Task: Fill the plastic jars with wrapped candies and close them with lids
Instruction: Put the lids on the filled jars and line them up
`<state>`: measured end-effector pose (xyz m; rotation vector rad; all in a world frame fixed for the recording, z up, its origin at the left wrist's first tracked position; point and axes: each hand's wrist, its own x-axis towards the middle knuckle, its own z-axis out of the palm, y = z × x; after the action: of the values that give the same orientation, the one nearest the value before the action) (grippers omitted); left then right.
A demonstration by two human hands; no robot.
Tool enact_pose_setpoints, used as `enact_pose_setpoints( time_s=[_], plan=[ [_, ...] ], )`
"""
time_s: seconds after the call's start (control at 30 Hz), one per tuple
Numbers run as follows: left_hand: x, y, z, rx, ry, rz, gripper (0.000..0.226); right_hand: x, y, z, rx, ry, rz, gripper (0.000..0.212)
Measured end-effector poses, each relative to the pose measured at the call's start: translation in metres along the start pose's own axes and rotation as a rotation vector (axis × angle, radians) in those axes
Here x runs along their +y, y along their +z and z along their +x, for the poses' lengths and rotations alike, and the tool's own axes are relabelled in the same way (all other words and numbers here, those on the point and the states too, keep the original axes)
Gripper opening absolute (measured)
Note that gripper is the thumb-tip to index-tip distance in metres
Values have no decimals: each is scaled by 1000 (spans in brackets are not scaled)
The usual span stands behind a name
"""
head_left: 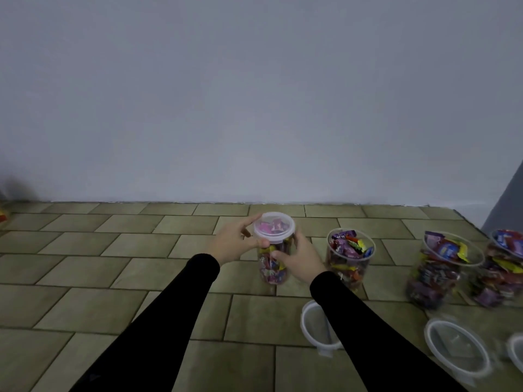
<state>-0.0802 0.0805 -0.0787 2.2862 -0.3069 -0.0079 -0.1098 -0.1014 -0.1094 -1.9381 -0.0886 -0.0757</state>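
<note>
A clear plastic jar (pixel 273 271) full of wrapped candies stands on the tiled surface at the centre, with a translucent lid (pixel 274 225) on its top. My left hand (pixel 236 240) touches the lid's left rim, thumb against the jar's upper wall and fingers stretched out. My right hand (pixel 300 257) grips the jar's right side, thumb across its front. To the right stand three open jars (pixel 349 257) (pixel 441 267) (pixel 501 267), each heaped with candies. Loose lids (pixel 310 325) (pixel 455 348) (pixel 516 352) lie on the tiles near me.
A pale wall runs along the back of the tiled surface (pixel 113 278). A grey corner (pixel 506 202) rises at the far right. Something red and yellow (pixel 3 215) shows at the left edge. Black sleeves cover both my forearms.
</note>
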Motion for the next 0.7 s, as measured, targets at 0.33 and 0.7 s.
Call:
enact_pose_setpoints(
  time_s=[0.33, 0.7],
  plan=[
    [28, 49, -25, 338, 863, 404, 16, 50, -24, -86, 524, -98, -155, 29],
    [30, 118, -50, -397, 637, 724, 25, 63, -64, -78, 628, 43, -42, 95]
  ],
)
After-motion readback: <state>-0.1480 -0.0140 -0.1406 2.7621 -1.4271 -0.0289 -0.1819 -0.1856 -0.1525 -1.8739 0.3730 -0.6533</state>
